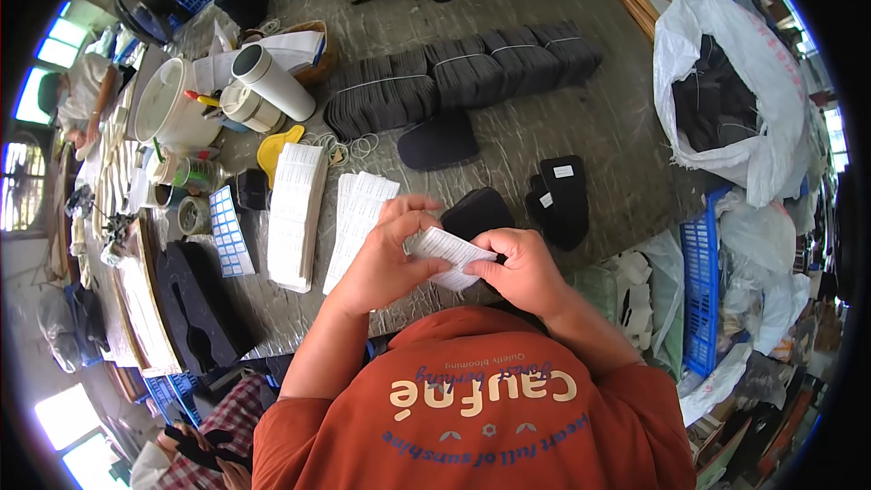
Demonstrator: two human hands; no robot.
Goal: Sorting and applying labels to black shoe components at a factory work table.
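Observation:
Close to my body, a small white printed paper slip (445,254) is held between both hands. My left hand (386,259) is closed on its left side, thumb laid across the face and fingers curled behind. At the right end, my right hand (526,268) pinches it between thumb and fingers. Just beyond the paper lies a small pile of black fabric pads (479,210), partly hidden by my hands. Right of it, overlapping black pads (564,218) carry small white labels. Strips of printed paper (361,204) lie left of my left hand, beside a thicker stack of paper strips (297,218).
Tied bundles of black pads (463,73) stand in a row farther back, with a loose black pad (437,140) before them. A white tumbler (272,82), tubs and a sticker sheet (230,234) stand left. Right are a white sack (676,63) and blue crate (700,290). Another person sits lower left.

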